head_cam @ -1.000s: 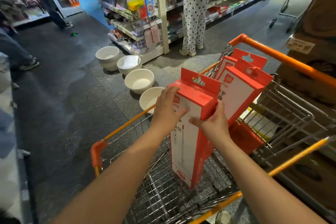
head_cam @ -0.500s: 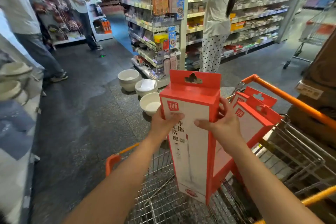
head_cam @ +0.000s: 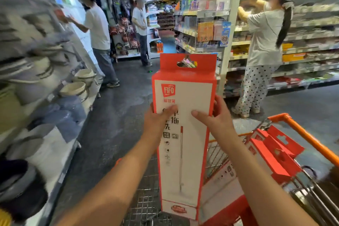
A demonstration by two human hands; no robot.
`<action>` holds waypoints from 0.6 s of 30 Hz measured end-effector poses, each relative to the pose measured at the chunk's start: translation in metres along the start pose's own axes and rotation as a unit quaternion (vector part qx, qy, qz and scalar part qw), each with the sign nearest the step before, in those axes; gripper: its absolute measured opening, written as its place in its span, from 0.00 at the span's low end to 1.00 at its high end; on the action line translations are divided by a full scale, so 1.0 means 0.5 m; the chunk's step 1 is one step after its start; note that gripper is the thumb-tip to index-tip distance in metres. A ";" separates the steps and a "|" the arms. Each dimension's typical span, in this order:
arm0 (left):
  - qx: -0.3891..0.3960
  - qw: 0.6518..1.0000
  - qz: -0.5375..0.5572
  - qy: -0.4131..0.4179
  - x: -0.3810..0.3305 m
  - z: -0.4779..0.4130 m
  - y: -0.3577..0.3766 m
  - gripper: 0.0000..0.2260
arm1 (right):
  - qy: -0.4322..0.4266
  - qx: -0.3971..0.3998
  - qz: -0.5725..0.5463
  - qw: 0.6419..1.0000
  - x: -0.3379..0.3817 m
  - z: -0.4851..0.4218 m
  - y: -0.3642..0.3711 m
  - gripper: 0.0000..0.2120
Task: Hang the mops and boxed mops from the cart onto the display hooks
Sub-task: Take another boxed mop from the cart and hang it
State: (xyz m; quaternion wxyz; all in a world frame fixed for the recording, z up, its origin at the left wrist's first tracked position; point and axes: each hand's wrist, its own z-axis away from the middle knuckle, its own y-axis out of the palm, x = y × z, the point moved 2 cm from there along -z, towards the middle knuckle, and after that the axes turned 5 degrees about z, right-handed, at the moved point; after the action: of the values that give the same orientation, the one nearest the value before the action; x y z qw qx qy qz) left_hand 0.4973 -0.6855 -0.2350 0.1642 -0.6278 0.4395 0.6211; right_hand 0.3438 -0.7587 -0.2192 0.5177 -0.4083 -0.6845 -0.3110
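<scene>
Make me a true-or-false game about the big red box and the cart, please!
1. The left hand and right hand both hold the boxed mop. True.
2. The cart handle is blue. False: it is orange.
3. More red boxes lie in the cart. True.
4. The held box hangs on a hook. False: it is upright in the hands, above the cart.
</scene>
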 end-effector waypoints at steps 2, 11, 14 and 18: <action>-0.043 0.999 -0.004 0.019 -0.023 0.017 -0.005 0.23 | 0.012 0.043 -0.011 0.999 -0.020 0.006 0.019 0.32; -0.120 0.978 -0.014 0.167 -0.213 0.133 -0.092 0.21 | -0.082 0.149 -0.118 0.978 0.136 0.018 0.171 0.23; -0.144 0.969 -0.017 0.200 -0.250 0.196 -0.134 0.22 | -0.097 0.202 -0.149 0.963 0.193 0.046 0.221 0.21; -0.204 0.949 -0.062 0.234 -0.316 0.277 -0.173 0.28 | -0.091 0.245 -0.191 0.946 0.249 0.104 0.283 0.19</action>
State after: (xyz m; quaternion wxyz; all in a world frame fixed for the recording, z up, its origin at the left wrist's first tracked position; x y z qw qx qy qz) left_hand 0.4996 -0.4777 -0.1427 -0.0362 -0.8019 0.2897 0.5213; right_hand 0.4286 -0.6182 -0.1128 0.4682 -0.1569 -0.8490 -0.1884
